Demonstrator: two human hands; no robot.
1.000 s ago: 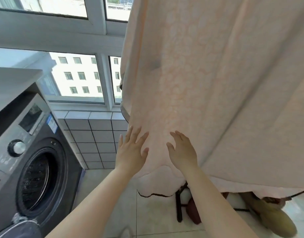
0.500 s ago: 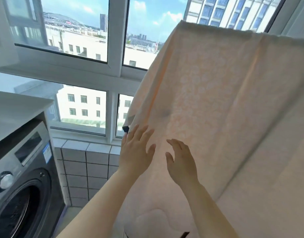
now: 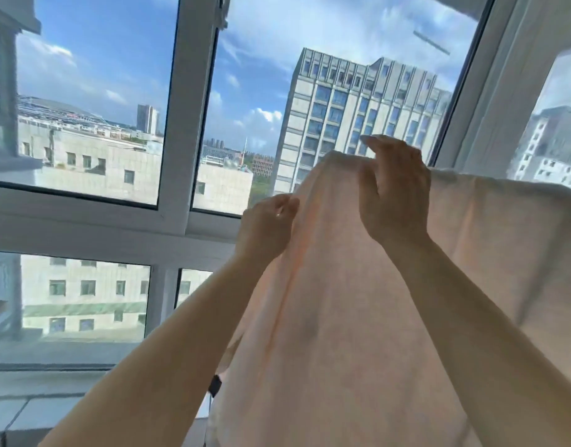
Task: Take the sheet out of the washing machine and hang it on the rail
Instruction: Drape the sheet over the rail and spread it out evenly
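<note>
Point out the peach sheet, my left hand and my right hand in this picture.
peach sheet (image 3: 358, 317): head view, middle of the hanging cloth.
left hand (image 3: 266, 225): head view, back of the hand, at the sheet's left edge.
right hand (image 3: 395, 195): head view, back of the hand, at the sheet's top fold.

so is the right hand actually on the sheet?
Touching. The head view shows the right hand curled over the top fold of the sheet, thumb pressed into the fabric, no gap.
</note>
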